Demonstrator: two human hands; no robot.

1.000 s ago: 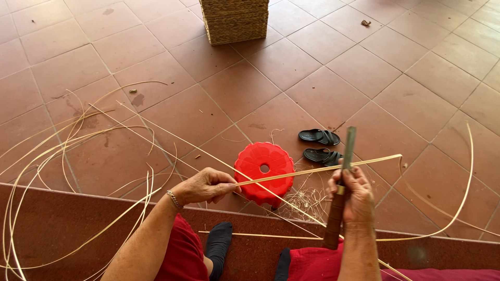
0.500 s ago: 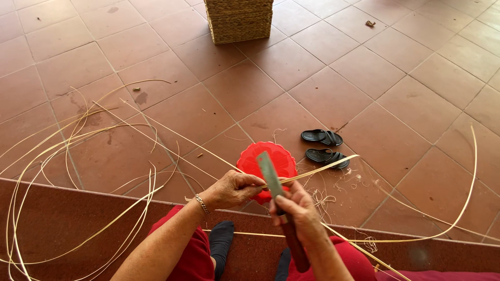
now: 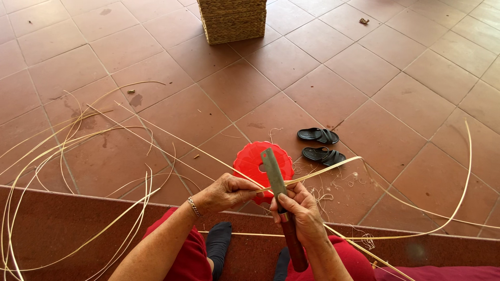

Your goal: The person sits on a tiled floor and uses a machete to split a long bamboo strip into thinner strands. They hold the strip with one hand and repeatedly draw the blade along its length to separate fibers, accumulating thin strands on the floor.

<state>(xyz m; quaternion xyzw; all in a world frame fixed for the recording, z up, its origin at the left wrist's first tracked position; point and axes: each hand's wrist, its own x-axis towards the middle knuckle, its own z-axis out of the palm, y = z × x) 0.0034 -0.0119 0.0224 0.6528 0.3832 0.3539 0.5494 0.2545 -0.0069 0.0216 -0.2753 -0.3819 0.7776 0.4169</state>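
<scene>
My left hand (image 3: 225,192) pinches a thin pale cane strip (image 3: 323,169) that runs from the hand up to the right. My right hand (image 3: 299,213) grips the brown handle of a flat grey knife (image 3: 273,171), blade pointing up and laid across the strip just right of the left hand's fingers. Both hands sit close together above my knees, which are in red cloth. Behind the blade a red round plastic stool (image 3: 250,161) stands on the tiled floor.
Long loops of pale cane strips (image 3: 67,156) lie over the floor at left, and one (image 3: 458,203) curves along the right. A pair of black sandals (image 3: 319,144) lies right of the stool. A woven basket (image 3: 232,20) stands at the far top. Shavings (image 3: 338,182) litter the floor.
My right hand moved left with the knife, from far out along the strip to close beside my left hand. The strip's free end now droops to the right.
</scene>
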